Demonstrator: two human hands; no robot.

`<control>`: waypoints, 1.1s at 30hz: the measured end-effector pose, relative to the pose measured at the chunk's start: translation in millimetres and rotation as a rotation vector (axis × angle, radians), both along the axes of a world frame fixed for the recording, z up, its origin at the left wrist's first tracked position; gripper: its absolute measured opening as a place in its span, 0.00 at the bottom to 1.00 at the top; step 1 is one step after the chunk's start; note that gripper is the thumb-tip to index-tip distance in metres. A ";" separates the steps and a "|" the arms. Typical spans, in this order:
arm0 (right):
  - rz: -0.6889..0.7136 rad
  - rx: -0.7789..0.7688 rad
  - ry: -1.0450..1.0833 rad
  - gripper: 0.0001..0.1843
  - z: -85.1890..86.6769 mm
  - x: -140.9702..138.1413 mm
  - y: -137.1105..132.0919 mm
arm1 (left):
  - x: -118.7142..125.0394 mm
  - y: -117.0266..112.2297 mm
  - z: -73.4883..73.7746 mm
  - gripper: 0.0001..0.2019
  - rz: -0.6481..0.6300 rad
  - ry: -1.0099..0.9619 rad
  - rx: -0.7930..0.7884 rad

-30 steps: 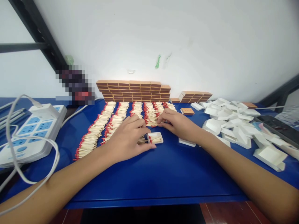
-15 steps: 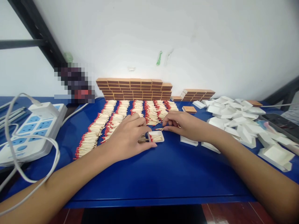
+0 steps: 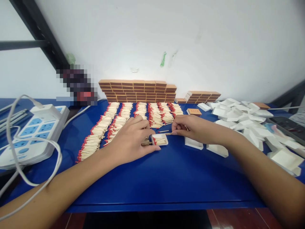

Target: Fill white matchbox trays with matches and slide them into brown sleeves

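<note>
My left hand (image 3: 133,136) curls round the left end of a small white matchbox tray (image 3: 163,135), thumb in front and fingers behind. Red-tipped matches (image 3: 160,140) lie inside the tray. Some more matchsticks show under the palm, partly hidden. Just right of the tray, my right hand (image 3: 188,128) is closed, its fingertips pinching a matchstick (image 3: 169,134). A loose match (image 3: 164,131) lies on the blue table behind the tray. Rows of matches (image 3: 95,135) spread out behind and to the left of my left hand.
Brown matchboxes (image 3: 138,91) are stacked along the wall, with a shorter stack (image 3: 202,96) to the right. White trays (image 3: 238,116) are heaped on the right beside a phone (image 3: 286,125). A power strip (image 3: 35,133) with white cables stands at left.
My right hand has shifted slightly right, away from the tray. A match near its fingertips now lies loose on the table. My left hand stays on the tray.
</note>
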State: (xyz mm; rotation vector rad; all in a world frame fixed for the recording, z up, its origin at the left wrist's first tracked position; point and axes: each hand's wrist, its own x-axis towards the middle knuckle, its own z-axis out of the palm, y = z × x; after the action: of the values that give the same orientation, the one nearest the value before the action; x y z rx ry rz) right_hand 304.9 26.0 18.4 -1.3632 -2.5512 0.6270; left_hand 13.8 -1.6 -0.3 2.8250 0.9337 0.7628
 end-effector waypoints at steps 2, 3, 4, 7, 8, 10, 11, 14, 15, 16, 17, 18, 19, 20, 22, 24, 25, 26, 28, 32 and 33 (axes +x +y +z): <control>-0.005 -0.005 -0.007 0.11 1.0 -0.9 -0.8 | -0.4 0.1 0.1 0.17 0.003 0.003 -0.002; 0.000 -0.006 -0.012 0.10 1.1 -1.7 -1.1 | -0.4 0.1 0.2 0.17 0.005 0.007 -0.004; 0.007 -0.007 -0.018 0.10 1.0 -2.6 -1.3 | -0.4 0.1 0.4 0.17 0.006 0.010 -0.004; 0.026 -0.011 -0.034 0.10 -0.9 -4.5 -1.5 | -0.1 0.1 1.0 0.17 0.006 0.013 -0.003; 0.027 -0.012 -0.036 0.10 -1.5 -4.6 -1.4 | 0.0 0.2 1.2 0.17 0.005 0.013 -0.003; 0.025 -0.012 -0.033 0.10 -1.7 -3.8 -1.4 | 0.3 0.2 1.5 0.17 0.007 0.014 -0.005; 0.023 -0.005 -0.025 0.11 -1.0 -3.1 -1.5 | 0.4 0.2 1.6 0.17 0.010 0.015 -0.006; 0.018 0.044 0.015 0.12 3.8 -2.6 -3.9 | 0.6 0.2 1.8 0.17 0.016 0.016 -0.009; 0.018 0.060 0.033 0.13 5.7 -3.8 -5.7 | 0.6 0.1 1.8 0.17 0.015 0.014 -0.009; 0.021 0.071 0.054 0.13 7.4 -6.1 -8.1 | 0.6 0.0 1.8 0.17 0.014 0.013 -0.009; 0.031 0.076 0.073 0.14 8.5 -9.4 -11.0 | 0.6 -0.1 1.8 0.17 0.013 0.012 -0.011; 0.045 0.077 0.091 0.14 9.0 -13.7 -14.4 | 0.6 -0.3 1.9 0.17 0.013 0.012 -0.011; 0.063 0.078 0.106 0.13 8.7 -18.8 -18.0 | 0.6 -0.4 1.9 0.17 0.013 0.013 -0.012; 0.081 0.081 0.118 0.12 7.9 -24.1 -21.6 | 0.7 -0.5 2.0 0.17 0.014 0.014 -0.013; 0.097 0.104 0.132 0.10 5.4 -33.7 -27.6 | 0.9 -0.6 2.2 0.17 0.016 0.015 -0.013; 0.089 0.133 0.146 0.09 3.3 -38.8 -30.2 | 1.1 -0.7 2.4 0.17 0.020 0.014 -0.016; 0.081 0.148 0.157 0.10 2.6 -39.1 -29.8 | 1.2 -0.6 2.5 0.17 0.021 0.015 -0.017; 0.070 0.166 0.169 0.10 2.0 -38.0 -28.3 | 1.3 -0.6 2.4 0.17 0.020 0.015 -0.018; 0.039 0.214 0.185 0.10 0.2 -32.3 -22.4 | 1.6 -0.8 2.3 0.17 0.016 0.017 -0.018; 0.000 0.257 0.113 0.08 -8.0 -19.7 -7.8 | 2.0 -1.4 2.1 0.17 0.005 0.023 -0.017; 0.008 0.244 0.090 0.07 -10.6 -18.1 -5.1 | 2.1 -1.5 2.0 0.17 0.002 0.023 -0.013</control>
State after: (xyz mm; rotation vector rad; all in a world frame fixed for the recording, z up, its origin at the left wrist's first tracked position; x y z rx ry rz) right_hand 286.8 20.9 7.8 -1.2151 -2.4665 0.3545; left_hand 15.9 -3.1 1.7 2.8277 0.9410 0.7231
